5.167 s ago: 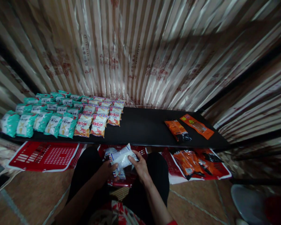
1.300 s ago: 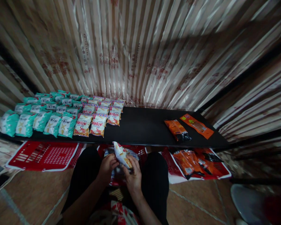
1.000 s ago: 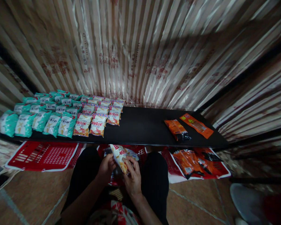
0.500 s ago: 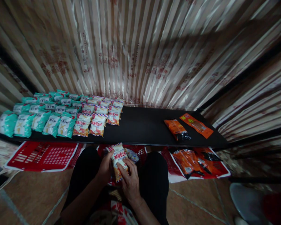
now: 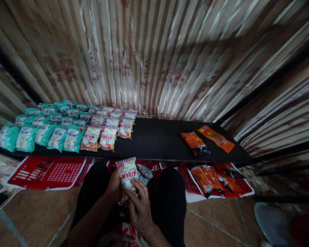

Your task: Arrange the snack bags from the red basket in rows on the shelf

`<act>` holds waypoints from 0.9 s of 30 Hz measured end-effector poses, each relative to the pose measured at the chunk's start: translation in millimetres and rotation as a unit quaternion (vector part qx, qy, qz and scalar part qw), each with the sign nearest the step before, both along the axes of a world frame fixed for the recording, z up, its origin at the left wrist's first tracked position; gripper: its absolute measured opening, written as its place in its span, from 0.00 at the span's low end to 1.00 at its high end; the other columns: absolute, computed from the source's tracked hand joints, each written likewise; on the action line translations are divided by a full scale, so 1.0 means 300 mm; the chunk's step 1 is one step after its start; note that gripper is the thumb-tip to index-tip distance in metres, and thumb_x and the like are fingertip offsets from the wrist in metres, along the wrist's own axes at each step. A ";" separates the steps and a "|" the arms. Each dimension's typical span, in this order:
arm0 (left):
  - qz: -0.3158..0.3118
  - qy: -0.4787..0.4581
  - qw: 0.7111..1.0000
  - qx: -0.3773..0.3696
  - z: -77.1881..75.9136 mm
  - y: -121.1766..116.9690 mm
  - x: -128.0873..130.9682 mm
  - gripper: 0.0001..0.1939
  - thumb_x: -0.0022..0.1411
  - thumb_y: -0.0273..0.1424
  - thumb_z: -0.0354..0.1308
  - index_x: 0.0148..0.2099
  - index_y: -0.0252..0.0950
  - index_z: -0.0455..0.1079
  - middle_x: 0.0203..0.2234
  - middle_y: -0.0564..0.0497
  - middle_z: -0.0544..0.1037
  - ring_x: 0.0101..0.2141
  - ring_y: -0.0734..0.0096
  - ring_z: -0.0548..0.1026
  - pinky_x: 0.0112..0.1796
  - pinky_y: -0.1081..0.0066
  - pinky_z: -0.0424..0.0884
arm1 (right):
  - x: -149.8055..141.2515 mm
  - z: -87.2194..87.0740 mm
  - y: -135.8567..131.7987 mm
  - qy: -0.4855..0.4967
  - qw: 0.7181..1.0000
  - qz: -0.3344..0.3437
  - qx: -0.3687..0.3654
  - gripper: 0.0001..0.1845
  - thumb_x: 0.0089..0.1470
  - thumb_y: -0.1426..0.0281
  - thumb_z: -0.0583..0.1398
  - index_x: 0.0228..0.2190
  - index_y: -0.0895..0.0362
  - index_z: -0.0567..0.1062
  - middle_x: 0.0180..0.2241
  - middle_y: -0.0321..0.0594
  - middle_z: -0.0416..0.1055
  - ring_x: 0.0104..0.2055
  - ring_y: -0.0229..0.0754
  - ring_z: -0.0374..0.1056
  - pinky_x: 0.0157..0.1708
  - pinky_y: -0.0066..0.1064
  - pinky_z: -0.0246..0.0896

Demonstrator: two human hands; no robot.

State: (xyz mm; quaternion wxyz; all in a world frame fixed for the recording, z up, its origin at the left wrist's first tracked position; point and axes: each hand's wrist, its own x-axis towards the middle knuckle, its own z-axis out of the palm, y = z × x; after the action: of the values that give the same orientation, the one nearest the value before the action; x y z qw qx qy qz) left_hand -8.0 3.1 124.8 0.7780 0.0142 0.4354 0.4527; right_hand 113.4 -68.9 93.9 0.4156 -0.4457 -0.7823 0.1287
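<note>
Both my hands hold one cream and orange snack packet (image 5: pixel 128 173) with a red-blue striped top edge, face up, just below the front edge of the black shelf (image 5: pixel 154 140). My left hand (image 5: pixel 115 183) grips its left side. My right hand (image 5: pixel 138 207) pinches its lower end from below. Behind the packet, more packets (image 5: pixel 145 171) lie in a red basket (image 5: pixel 156 167) between my knees. On the shelf's left part lie rows of matching cream-orange packets (image 5: pixel 108 132) and several teal packets (image 5: pixel 41 128).
Two orange packets (image 5: pixel 195 142) lie on the shelf's right part. A red tray of orange packets (image 5: pixel 216 178) sits on the floor at the right, a flat red basket (image 5: pixel 46 169) at the left. A striped curtain (image 5: pixel 154 58) hangs behind the shelf. A grey stool (image 5: pixel 270 218) stands at the lower right.
The packet in my hands has been turned from its pale back to its printed front and now stands upright. My right hand slid down to its lower end.
</note>
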 end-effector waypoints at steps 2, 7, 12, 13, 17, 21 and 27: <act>0.000 0.000 1.000 -0.004 0.010 -0.002 -0.003 0.20 0.60 0.38 0.50 0.46 0.26 0.68 0.26 0.42 0.79 0.26 0.61 0.78 0.28 0.67 0.73 | 0.001 0.011 0.001 0.030 0.999 -0.006 -0.019 0.24 0.52 0.79 0.51 0.50 0.51 0.66 0.51 0.45 0.63 0.55 0.48 0.58 0.50 0.47 0.60; 0.015 0.027 1.000 -0.007 0.032 0.002 -0.013 0.19 0.60 0.36 0.50 0.47 0.27 0.67 0.26 0.42 0.79 0.26 0.61 0.78 0.29 0.66 0.74 | 0.008 -0.006 0.048 0.118 0.983 -0.111 -0.080 0.19 0.56 0.73 0.52 0.50 0.53 0.67 0.49 0.46 0.67 0.52 0.45 0.62 0.51 0.43 0.59; 0.016 0.035 0.999 0.008 0.018 0.013 -0.024 0.18 0.60 0.36 0.51 0.47 0.28 0.67 0.28 0.42 0.80 0.26 0.62 0.78 0.30 0.67 0.74 | 0.007 -0.008 0.107 0.269 0.915 -0.135 -0.269 0.22 0.53 0.62 0.57 0.49 0.56 0.68 0.49 0.46 0.68 0.52 0.48 0.63 0.52 0.42 0.58; 0.011 0.032 0.999 0.015 0.012 0.014 -0.026 0.18 0.59 0.36 0.52 0.47 0.28 0.68 0.28 0.42 0.80 0.27 0.62 0.78 0.30 0.67 0.74 | 0.006 0.000 0.115 0.306 0.892 -0.119 -0.310 0.24 0.52 0.60 0.57 0.49 0.56 0.68 0.48 0.46 0.69 0.51 0.48 0.64 0.50 0.40 0.61; -0.009 0.039 0.998 0.049 -0.004 0.016 -0.034 0.19 0.58 0.36 0.53 0.47 0.28 0.68 0.28 0.42 0.80 0.27 0.62 0.78 0.30 0.67 0.74 | 0.004 0.041 0.136 0.413 0.813 -0.031 -0.409 0.26 0.48 0.57 0.60 0.48 0.55 0.68 0.46 0.44 0.71 0.48 0.48 0.67 0.47 0.38 0.64; -0.040 0.047 0.995 0.078 0.001 0.023 -0.034 0.20 0.57 0.37 0.55 0.47 0.28 0.68 0.27 0.42 0.79 0.27 0.61 0.78 0.29 0.67 0.73 | 0.004 0.062 0.152 0.459 0.767 0.035 -0.446 0.24 0.45 0.57 0.62 0.43 0.54 0.71 0.41 0.42 0.74 0.41 0.48 0.71 0.42 0.40 0.66; -0.053 0.065 0.989 0.121 0.014 0.033 -0.028 0.21 0.53 0.39 0.59 0.45 0.29 0.68 0.28 0.44 0.79 0.28 0.62 0.78 0.29 0.69 0.72 | -0.011 0.054 0.173 0.495 0.746 -0.014 -0.446 0.25 0.41 0.57 0.66 0.40 0.55 0.71 0.35 0.40 0.76 0.37 0.48 0.72 0.36 0.38 0.67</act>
State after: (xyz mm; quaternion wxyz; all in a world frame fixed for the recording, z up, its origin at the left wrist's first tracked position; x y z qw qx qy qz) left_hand -16.5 12.9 129.2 0.7638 0.1605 0.4256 0.4579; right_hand 110.3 -17.1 110.2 0.5003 -0.4652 -0.3145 0.6591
